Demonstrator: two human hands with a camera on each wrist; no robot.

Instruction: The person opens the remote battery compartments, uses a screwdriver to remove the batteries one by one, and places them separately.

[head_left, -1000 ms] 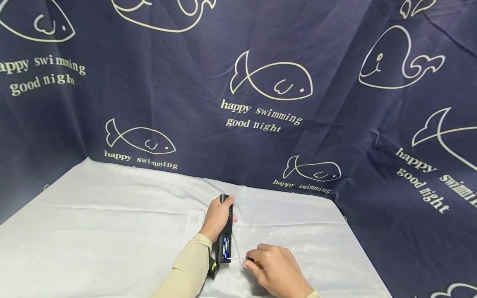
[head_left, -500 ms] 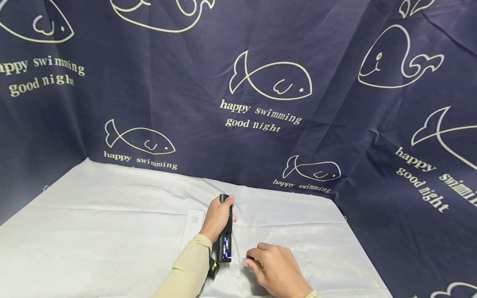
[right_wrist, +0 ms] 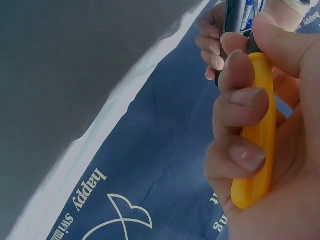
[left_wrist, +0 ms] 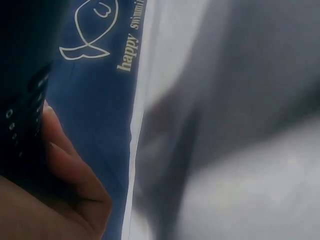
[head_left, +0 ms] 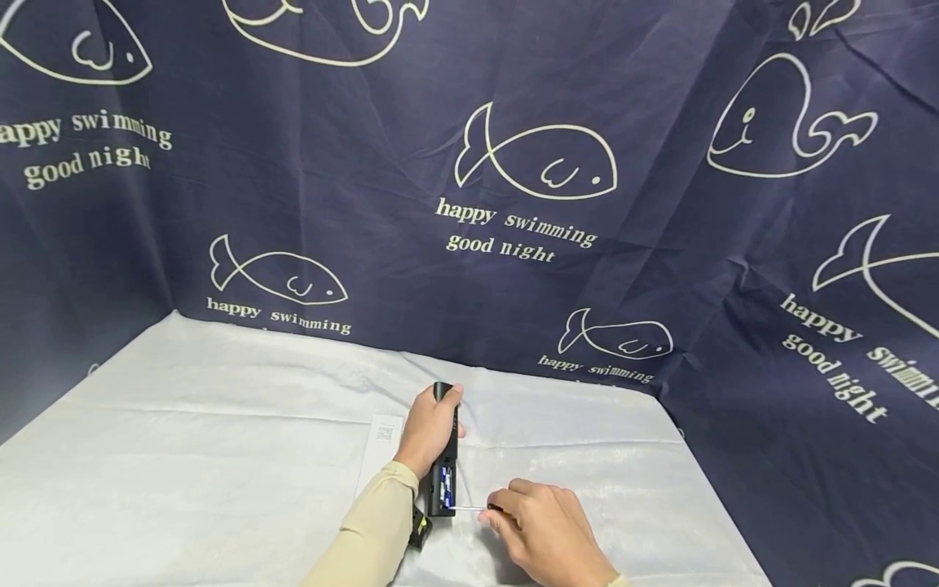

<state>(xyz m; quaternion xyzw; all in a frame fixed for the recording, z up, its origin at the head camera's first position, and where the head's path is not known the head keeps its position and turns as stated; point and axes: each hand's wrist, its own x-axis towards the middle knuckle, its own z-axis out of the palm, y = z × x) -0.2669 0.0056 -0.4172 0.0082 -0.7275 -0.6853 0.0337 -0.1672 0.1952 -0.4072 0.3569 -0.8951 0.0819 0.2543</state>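
My left hand (head_left: pixel 429 428) grips a black remote control (head_left: pixel 441 493) around its upper part, thumb along the top. The remote's battery compartment faces up, with blue-and-white batteries (head_left: pixel 446 487) inside. In the left wrist view the remote (left_wrist: pixel 22 120) shows as a dark body with small white markings, and curled fingers (left_wrist: pixel 75 175) wrap it. My right hand (head_left: pixel 546 526) holds a screwdriver (right_wrist: pixel 260 125) by its yellow handle, fingers curled round it. The thin metal shaft (head_left: pixel 469 509) reaches left, its tip at the lower end of the batteries.
A white card with a printed code (head_left: pixel 385 430) lies left of the remote, partly behind the left forearm. A black and yellow-green object (head_left: pixel 420 528) sits beside that forearm. White cloth (head_left: pixel 220 456) covers the table, and a dark blue printed curtain (head_left: pixel 396 204) stands behind.
Both hands, the remote and the screwdriver keep nearly the same places. Only a slight shift of the head view shows.
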